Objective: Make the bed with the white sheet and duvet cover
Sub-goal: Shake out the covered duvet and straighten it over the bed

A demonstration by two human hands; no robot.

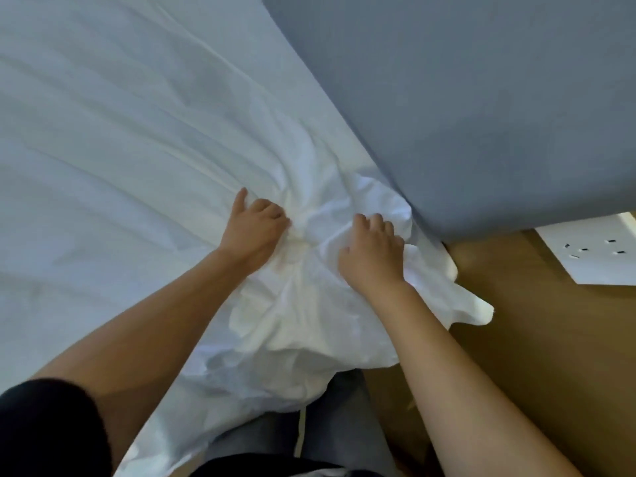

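Observation:
A white sheet point(120, 132) lies spread over the bed, with long creases running toward a bunched corner near the grey headboard point(481, 98). My left hand point(254, 228) grips a fold of the bunched cloth, fingers curled into it. About a hand's width to the right, my right hand point(371, 253) clutches the crumpled corner, which spills off the bed edge toward the floor. I cannot tell the duvet cover apart from the sheet.
The padded grey headboard rises at the upper right. Below it is a wooden panel point(533, 339) with a white wall socket point(595, 253). My legs in grey trousers point(261, 438) stand against the bed edge at the bottom.

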